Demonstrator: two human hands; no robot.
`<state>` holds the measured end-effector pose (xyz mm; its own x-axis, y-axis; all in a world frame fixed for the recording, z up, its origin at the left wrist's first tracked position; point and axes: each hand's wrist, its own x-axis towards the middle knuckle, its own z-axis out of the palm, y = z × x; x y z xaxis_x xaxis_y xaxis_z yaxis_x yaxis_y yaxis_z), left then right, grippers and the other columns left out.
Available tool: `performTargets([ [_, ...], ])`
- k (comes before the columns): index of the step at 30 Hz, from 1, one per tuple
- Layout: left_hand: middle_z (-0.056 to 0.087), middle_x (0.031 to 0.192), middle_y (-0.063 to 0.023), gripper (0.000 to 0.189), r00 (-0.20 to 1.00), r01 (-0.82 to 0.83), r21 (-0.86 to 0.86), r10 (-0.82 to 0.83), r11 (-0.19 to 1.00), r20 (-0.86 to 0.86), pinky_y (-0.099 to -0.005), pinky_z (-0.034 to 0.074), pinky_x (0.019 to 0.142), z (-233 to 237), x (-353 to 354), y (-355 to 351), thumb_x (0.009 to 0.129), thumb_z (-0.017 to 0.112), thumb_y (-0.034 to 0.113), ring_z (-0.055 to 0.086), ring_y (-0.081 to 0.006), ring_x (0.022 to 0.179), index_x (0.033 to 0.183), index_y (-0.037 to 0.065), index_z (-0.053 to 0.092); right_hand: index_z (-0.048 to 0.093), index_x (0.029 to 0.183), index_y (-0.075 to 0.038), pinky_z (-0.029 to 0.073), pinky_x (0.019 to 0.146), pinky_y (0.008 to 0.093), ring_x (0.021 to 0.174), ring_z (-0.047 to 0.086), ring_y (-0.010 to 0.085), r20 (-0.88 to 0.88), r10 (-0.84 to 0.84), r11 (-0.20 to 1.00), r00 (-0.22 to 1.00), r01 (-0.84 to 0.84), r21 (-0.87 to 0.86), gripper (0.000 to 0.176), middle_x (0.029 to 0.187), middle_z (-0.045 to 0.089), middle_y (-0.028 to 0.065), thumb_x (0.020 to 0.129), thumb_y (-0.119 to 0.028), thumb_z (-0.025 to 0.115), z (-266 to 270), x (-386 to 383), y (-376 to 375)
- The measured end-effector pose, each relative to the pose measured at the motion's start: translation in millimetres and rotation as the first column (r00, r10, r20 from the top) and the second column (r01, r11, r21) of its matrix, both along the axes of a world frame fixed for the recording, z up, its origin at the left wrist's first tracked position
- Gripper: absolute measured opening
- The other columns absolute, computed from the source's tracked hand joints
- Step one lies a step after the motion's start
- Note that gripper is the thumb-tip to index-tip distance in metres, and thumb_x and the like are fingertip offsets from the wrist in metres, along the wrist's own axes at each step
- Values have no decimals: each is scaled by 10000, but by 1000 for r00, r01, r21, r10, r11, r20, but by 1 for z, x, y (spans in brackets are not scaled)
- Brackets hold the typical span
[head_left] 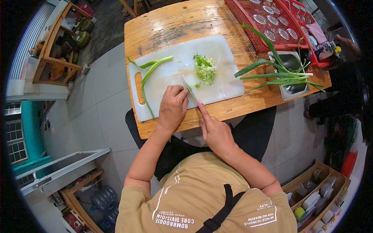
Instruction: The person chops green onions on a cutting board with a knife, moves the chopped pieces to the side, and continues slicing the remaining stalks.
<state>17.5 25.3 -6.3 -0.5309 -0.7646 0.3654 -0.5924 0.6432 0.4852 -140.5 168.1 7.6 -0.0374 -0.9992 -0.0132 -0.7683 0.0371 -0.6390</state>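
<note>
Left hand [173, 108] curled tight, knuckles on cutting board [227, 83]; right hand [214, 131] closed round knife [189, 90], forefinger extended. Steel tray [297, 90] — whole scallions [279, 75] across it. Red basket [248, 27] — glasses [272, 20].

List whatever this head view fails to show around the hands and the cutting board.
1. Knife handle: head view, wrapped in the right hand; only the blade shows.
2. Anything under the left hand on the cutting board: head view, covered by curled fingers.
3. Inside of the metal tray: head view, crossed by spring onions.
4. Second person: head view, cut off by the right edge.
</note>
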Motion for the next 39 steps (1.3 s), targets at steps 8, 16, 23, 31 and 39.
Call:
performTargets([
  [8, 697, 1104, -141, 226, 1000, -5, -10, 4, 1000, -30, -438, 557, 985, -1, 0, 0, 875, 751, -35, 648, -342, 1085, 1100, -32, 770, 305, 1761, -136, 604, 613, 505, 642, 695, 386, -81, 36, 999, 996, -35, 20, 761, 782, 666, 186, 1073, -174, 629, 1, -5, 8],
  [16, 698, 1109, -139, 220, 996, -46, -19, 45, 999, -71, -439, 555, 989, -5, 1, 4, 884, 746, -29, 645, -340, 1083, 1102, -30, 772, 299, 1765, -166, 595, 622, 508, 665, 696, 388, -166, 46, 999, 985, -42, 27, 798, 825, 675, 182, 1048, -145, 649, -4, -2, 1],
  [23, 693, 1098, -141, 208, 996, -42, -30, 40, 999, -76, -437, 553, 986, -6, -1, 7, 884, 744, -26, 642, -341, 1070, 1090, -20, 772, 234, 1783, -181, 606, 626, 522, 669, 715, 397, -212, 64, 998, 975, -62, 17, 862, 841, 691, 195, 1027, -139, 647, -14, -2, -4],
  [31, 699, 1099, -155, 212, 995, -33, -11, 31, 999, -94, -445, 558, 967, -4, -3, 7, 891, 739, -37, 651, -358, 1068, 1099, -30, 780, 315, 1754, -161, 584, 651, 537, 709, 711, 426, -158, 46, 996, 986, -33, 84, 750, 859, 719, 231, 1071, -139, 627, 12, -10, 17],
  [39, 680, 1084, -130, 231, 997, -55, -20, 54, 998, -60, -442, 556, 970, -8, -1, 7, 891, 748, -18, 634, -333, 1065, 1119, -8, 782, 312, 1751, -144, 579, 641, 536, 700, 716, 418, -124, 47, 997, 991, -39, 62, 748, 801, 711, 227, 1069, -129, 619, 9, -6, 11],
])
